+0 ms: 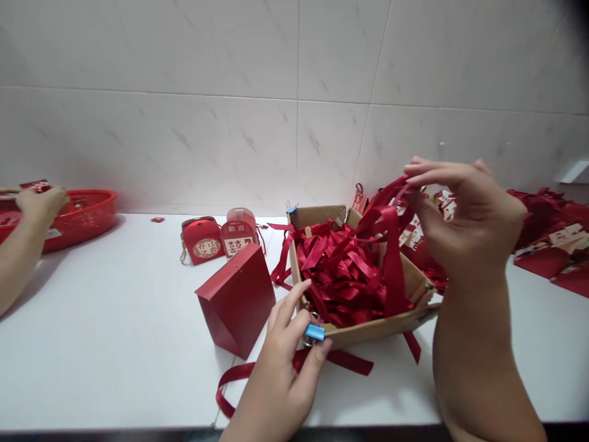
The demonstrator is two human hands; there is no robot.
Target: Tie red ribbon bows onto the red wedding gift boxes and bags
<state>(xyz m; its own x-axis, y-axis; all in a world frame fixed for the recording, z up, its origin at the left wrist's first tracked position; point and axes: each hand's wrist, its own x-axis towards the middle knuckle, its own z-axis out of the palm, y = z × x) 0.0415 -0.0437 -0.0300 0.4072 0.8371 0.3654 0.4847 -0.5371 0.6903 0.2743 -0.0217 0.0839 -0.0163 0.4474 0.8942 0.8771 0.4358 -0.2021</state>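
A shallow cardboard tray (368,331) full of red ribbons (343,270) sits on the white table. My right hand (460,215) is raised above its right side, fingers pinched on a red ribbon strand (391,245) pulled up from the pile. My left hand (285,362) rests at the tray's front left corner, fingers closed on a blue binder clip (315,333) fixed to the cardboard. A plain red box (237,298) stands just left of my left hand. A loose red ribbon (239,377) lies curled on the table under my left hand.
Two small red gift boxes (218,239) stand behind the plain box. At the far left, another person's hand (41,202) reaches into a red plastic basket (87,215). More red gift boxes (552,239) lie heaped at the right against the tiled wall.
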